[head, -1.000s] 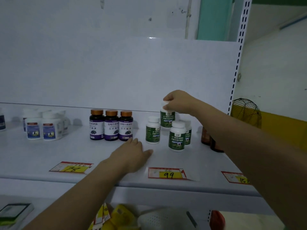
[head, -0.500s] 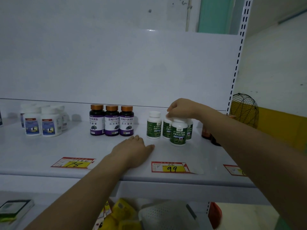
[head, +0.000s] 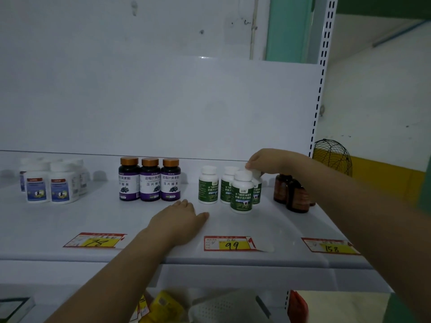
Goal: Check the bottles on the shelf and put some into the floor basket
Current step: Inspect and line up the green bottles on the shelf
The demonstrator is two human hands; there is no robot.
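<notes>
- White shelf (head: 70,224) carries four green-label bottles (head: 241,194) behind the 99 price tag (head: 229,244).
- Right hand (head: 268,160) fingers pinch the cap of the rear-right bottle (head: 257,191).
- Left hand (head: 177,220) lies flat, fingers straight, left of the tag.

Three purple bottles (head: 150,180), four green-label bottles (head: 241,197), three price tags (head: 231,244) — brown bottles (head: 297,197) at least two, blue-label bottles (head: 60,190) maybe four, too bunched up to tell.

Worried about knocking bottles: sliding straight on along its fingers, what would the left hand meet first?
Probably the leftmost green-labelled white bottle; the rightmost purple-labelled bottle stands close beside that line.
</notes>
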